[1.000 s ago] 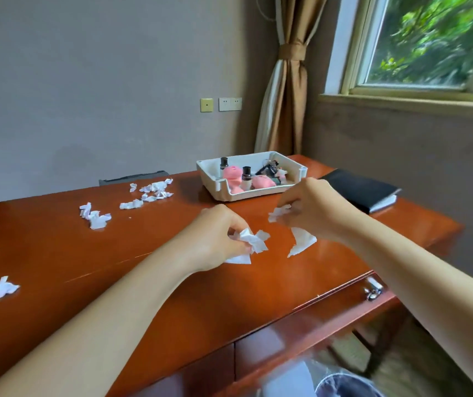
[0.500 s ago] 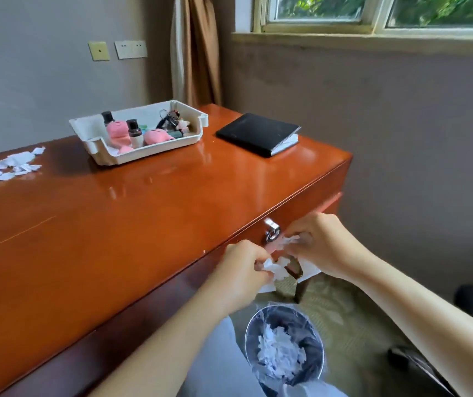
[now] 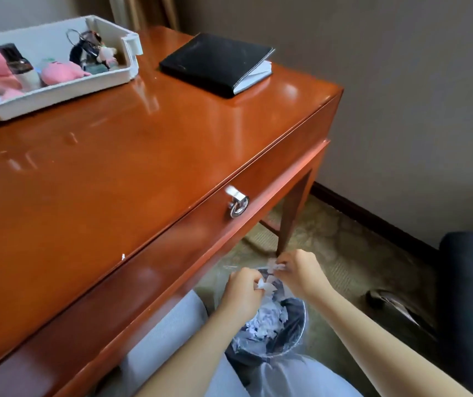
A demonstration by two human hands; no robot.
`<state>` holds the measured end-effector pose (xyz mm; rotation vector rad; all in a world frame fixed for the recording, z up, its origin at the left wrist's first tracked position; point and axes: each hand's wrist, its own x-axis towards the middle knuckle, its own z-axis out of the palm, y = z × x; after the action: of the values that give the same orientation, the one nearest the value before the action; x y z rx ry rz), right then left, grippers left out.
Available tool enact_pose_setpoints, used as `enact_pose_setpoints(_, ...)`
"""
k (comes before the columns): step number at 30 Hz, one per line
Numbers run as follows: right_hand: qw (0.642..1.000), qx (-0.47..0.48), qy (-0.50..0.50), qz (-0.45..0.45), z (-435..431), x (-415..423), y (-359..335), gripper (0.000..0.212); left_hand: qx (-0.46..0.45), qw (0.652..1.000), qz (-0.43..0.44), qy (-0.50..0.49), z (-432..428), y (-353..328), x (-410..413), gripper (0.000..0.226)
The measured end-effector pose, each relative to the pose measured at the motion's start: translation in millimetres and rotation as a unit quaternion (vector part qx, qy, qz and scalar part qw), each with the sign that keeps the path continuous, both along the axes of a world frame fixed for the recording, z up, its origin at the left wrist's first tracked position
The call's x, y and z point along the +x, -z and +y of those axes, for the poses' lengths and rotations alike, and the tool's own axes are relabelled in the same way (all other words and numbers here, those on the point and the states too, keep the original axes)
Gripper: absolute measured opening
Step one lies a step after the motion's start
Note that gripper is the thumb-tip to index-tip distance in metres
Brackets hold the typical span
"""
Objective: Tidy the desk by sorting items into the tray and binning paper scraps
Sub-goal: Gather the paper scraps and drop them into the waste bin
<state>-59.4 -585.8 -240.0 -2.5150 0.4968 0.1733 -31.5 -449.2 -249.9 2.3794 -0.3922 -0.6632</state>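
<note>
Both hands hover over a round wire bin (image 3: 301,336) lined with clear plastic, on the floor beside the desk's right end. My left hand (image 3: 243,290) pinches white paper scraps (image 3: 268,285) just above the bin's rim. My right hand (image 3: 298,275) also grips a few scraps at its fingertips. More torn white paper (image 3: 266,322) lies inside the bin. The white tray (image 3: 57,94) stands at the desk's far left and holds pink plush toys, small dark-capped bottles and a keyring.
A black notebook (image 3: 215,63) lies on the orange-brown desk (image 3: 143,144) right of the tray. A drawer with a metal ring pull (image 3: 238,206) faces me. A dark chair (image 3: 470,296) stands at the right, and a desk leg (image 3: 292,213) is just behind the bin.
Both hands carried the paper scraps off the desk top, down past the drawer front, and now hold them lower over the bin. The view has tilted downward and to the right.
</note>
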Motion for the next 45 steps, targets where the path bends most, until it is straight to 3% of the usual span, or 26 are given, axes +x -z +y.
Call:
enact_pose_setpoints(2,0.999,0.015,0.033,0.017,-2,2,26,0.036,0.024,0.999,0.022,-0.004,-6,23,4,0.027)
enact_pose_setpoints(5,0.995,0.038,0.081,0.049,-2,3,59,0.041,0.034,0.998,0.057,-0.017,-15,48,5,0.033)
enact_pose_setpoints(7,0.990,0.063,0.102,0.077,-3,1,76,0.037,0.022,0.995,0.096,-0.013,-18,62,4,0.025)
enact_pose_setpoints(12,0.983,0.101,0.058,0.140,-4,-3,83,0.006,0.005,0.979,0.205,0.016,-18,82,9,0.046)
enact_pose_setpoints(15,0.980,0.108,0.057,0.157,-8,-6,82,0.035,0.002,0.978,0.205,0.024,-16,82,12,0.046)
enact_pose_setpoints(24,0.994,0.039,0.025,0.097,-7,-11,30,0.028,0.042,0.984,0.087,0.150,4,8,9,0.037)
enact_pose_setpoints(31,0.996,-0.041,-0.083,0.008,15,-20,-56,0.021,0.050,0.985,-0.014,0.166,52,-82,-5,0.029)
enact_pose_setpoints(39,0.969,-0.093,-0.217,-0.069,61,-32,-171,0.015,0.022,0.980,-0.090,0.176,113,-192,-34,0.028)
enact_pose_setpoints(45,0.946,-0.101,-0.285,-0.121,112,-25,-238,0.018,0.050,0.973,-0.167,0.151,174,-260,-43,0.027)
